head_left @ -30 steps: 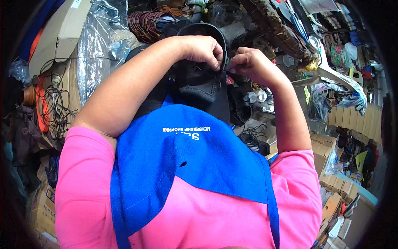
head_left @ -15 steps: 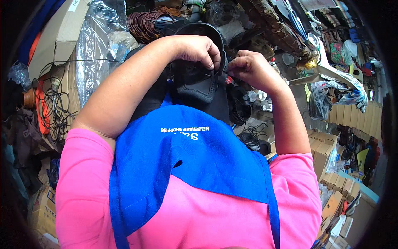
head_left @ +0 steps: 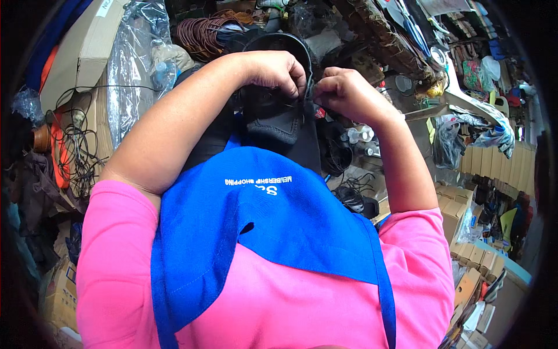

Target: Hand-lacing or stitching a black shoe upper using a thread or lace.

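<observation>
A black, leather-like piece with a raised curved rim and a line of stitching rests on my lap, over dark cloth. It resembles a shoe, but its kind is not certain. My left hand reaches over its inside, with fingers curled down and pinched close to the right-hand rim. Just outside that rim is my right hand, thumb and forefinger pressed together. Whatever lies between the fingertips of either hand is too small or too hidden to make out. A blue apron covers my front below the piece.
A coil of brown cord lies beyond my left forearm. Clear plastic wrapping and a cardboard box stand at left. To the right are white spools, a white metal frame and stacked cardboard.
My right hand has shifted slightly left and up beside the rim, its fingers more tightly curled. My left hand and the black piece have barely moved.
</observation>
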`<act>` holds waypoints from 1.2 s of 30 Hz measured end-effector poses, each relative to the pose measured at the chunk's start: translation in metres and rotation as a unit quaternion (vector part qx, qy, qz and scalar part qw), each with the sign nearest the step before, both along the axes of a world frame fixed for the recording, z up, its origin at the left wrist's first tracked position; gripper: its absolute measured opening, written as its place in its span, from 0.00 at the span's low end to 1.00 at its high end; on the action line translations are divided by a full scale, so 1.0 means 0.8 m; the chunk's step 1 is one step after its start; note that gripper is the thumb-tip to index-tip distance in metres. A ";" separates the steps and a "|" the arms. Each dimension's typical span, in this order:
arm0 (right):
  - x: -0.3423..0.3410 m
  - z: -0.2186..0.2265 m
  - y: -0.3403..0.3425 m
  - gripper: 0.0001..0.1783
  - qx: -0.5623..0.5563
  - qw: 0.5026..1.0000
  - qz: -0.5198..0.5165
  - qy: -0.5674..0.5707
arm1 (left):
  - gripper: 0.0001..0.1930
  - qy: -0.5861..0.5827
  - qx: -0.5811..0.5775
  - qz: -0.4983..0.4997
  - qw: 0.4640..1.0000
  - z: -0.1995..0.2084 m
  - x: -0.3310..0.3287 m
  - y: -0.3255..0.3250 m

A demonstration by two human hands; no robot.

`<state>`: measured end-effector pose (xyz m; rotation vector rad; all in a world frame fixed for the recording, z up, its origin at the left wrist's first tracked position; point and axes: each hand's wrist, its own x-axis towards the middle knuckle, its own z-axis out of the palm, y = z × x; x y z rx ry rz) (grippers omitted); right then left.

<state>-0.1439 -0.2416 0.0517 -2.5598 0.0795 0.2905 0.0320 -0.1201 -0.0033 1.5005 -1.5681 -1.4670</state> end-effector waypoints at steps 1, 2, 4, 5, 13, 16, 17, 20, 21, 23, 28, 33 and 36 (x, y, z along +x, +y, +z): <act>-0.004 -0.005 -0.004 0.08 -0.001 1.000 0.000 -0.001 | 0.11 0.017 -0.003 0.001 1.000 0.000 0.000 0.002; -0.009 -0.010 -0.008 0.10 0.051 0.999 -0.014 0.002 | 0.11 0.033 -0.007 0.001 0.999 0.001 -0.001 0.003; -0.012 -0.012 -0.011 0.11 0.103 0.994 -0.028 0.006 | 0.11 0.036 -0.009 0.002 0.999 -0.001 -0.001 0.002; -0.011 -0.010 -0.011 0.11 0.119 0.992 -0.040 0.011 | 0.11 0.041 -0.009 0.003 0.999 -0.003 0.000 0.001; -0.003 -0.009 -0.017 0.09 0.081 0.997 -0.013 0.014 | 0.11 0.044 -0.009 -0.002 0.999 -0.004 -0.001 0.001; 0.002 -0.007 -0.017 0.09 0.058 0.998 0.022 -0.010 | 0.11 0.043 -0.015 0.003 0.999 -0.004 0.000 0.002; 0.002 -0.006 -0.016 0.09 0.061 0.998 0.013 -0.002 | 0.11 0.039 -0.020 0.004 0.999 -0.003 0.001 0.002; -0.003 -0.005 -0.008 0.08 0.059 0.998 -0.010 0.011 | 0.10 0.030 -0.005 0.015 0.999 0.001 -0.003 0.004; -0.004 -0.005 -0.006 0.08 0.055 0.998 -0.024 0.016 | 0.10 0.030 -0.006 0.014 0.999 -0.001 -0.003 0.003; -0.007 -0.012 -0.002 0.08 0.051 0.998 -0.018 -0.015 | 0.10 0.018 -0.018 0.019 0.999 -0.003 -0.004 0.003; -0.026 -0.042 -0.003 0.05 0.270 0.945 -0.179 0.040 | 0.12 0.025 -0.024 -0.014 0.999 -0.002 -0.001 0.003; -0.032 -0.065 -0.022 0.07 0.393 0.898 -0.175 0.094 | 0.15 -0.024 -0.049 -0.042 0.998 -0.003 -0.001 0.004; -0.032 -0.066 -0.023 0.08 0.410 0.889 -0.173 0.106 | 0.16 -0.024 -0.050 -0.019 0.998 0.004 -0.004 0.008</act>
